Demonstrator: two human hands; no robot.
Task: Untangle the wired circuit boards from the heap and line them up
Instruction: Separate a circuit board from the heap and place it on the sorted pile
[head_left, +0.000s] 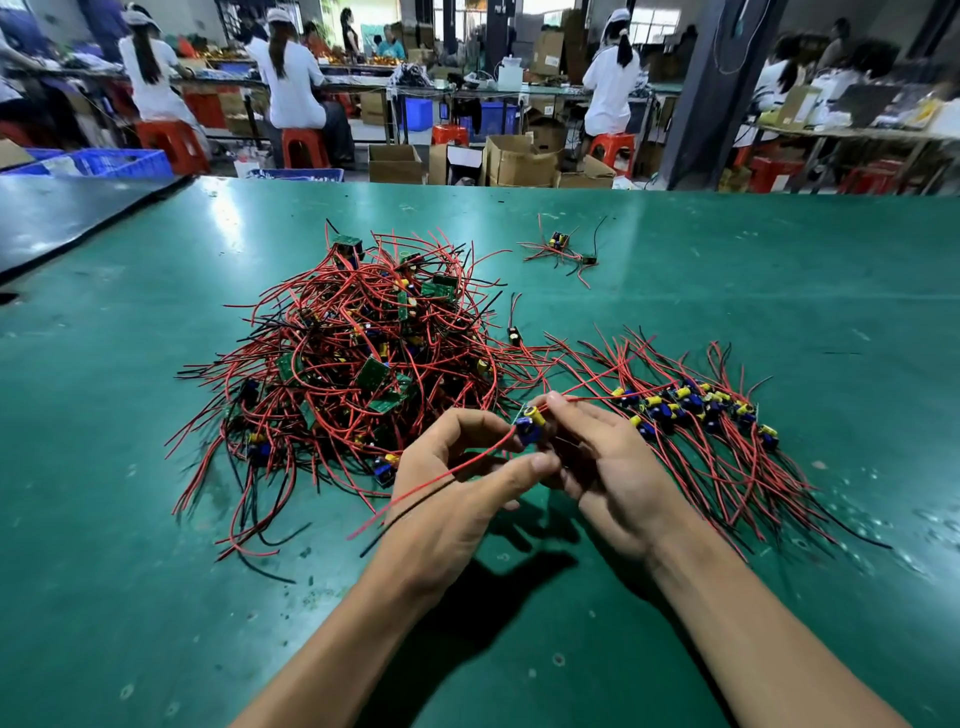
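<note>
Reaching in from 6 o'clock, both forearms meet above the scuffed green table mat. The left hand curls forefinger and thumb around a small wired circuit board with a yellow cylinder and blue parts, held clear of the mat. Its red and black leads trail back across that hand toward 7 o'clock. The right hand, palm partly turned up, pinches a red lead at the board's top edge between thumb and forefinger.

Just beside the right hand, at 2 o'clock, lies a row of sorted boards with combed red and black wires. At 11 o'clock, stray wires of the big tangled heap of green boards and red wire nearly touch the left hand. One loose board lies between heap and row. Farther off at 1 o'clock sits a small separate tangle. Beyond the table edge, people in white sit on red stools among cardboard boxes.
</note>
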